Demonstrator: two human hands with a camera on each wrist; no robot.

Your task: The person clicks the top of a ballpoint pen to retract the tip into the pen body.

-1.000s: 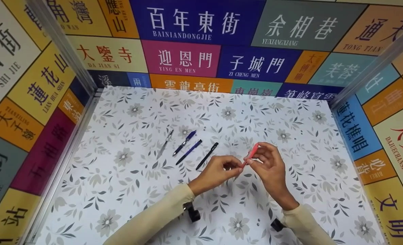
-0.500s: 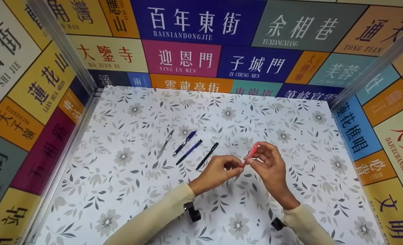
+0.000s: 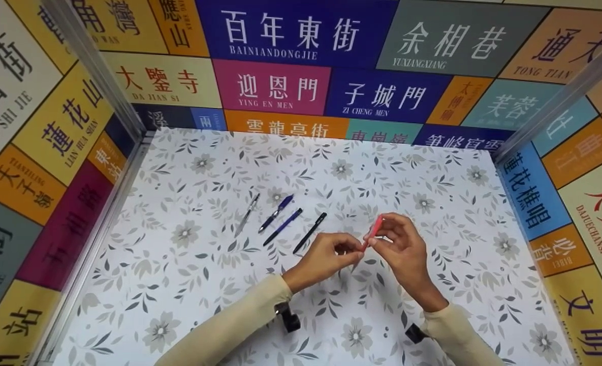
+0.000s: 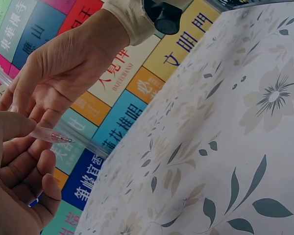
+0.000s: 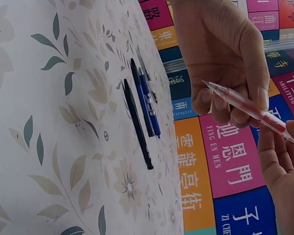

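Observation:
Both hands hold a red pen [image 3: 375,230] with a clear grip section, raised over the table. The left hand [image 3: 326,254] pinches it toward its writing end between thumb and fingers. Higher up, the right hand [image 3: 403,250] grips the red barrel. In the right wrist view, the narrow tip of the pen [image 5: 237,100] sticks out past the left hand [image 5: 225,54]. Part of the barrel is covered by the fingers. From the left wrist, the pen's clear front part [image 4: 51,135] shows beyond the left thumb.
Left of the hands, several pens lie slanted in a loose row: a grey one [image 3: 247,216], a dark blue one [image 3: 276,213], a blue one [image 3: 283,227] and a black one [image 3: 310,233]. The floral tabletop [image 3: 219,300] is bounded by panels with printed characters [image 3: 270,86].
The top end of the red pen has shifted very slightly left and turned a little in the right fingers. Both hands stay in nearly the same place.

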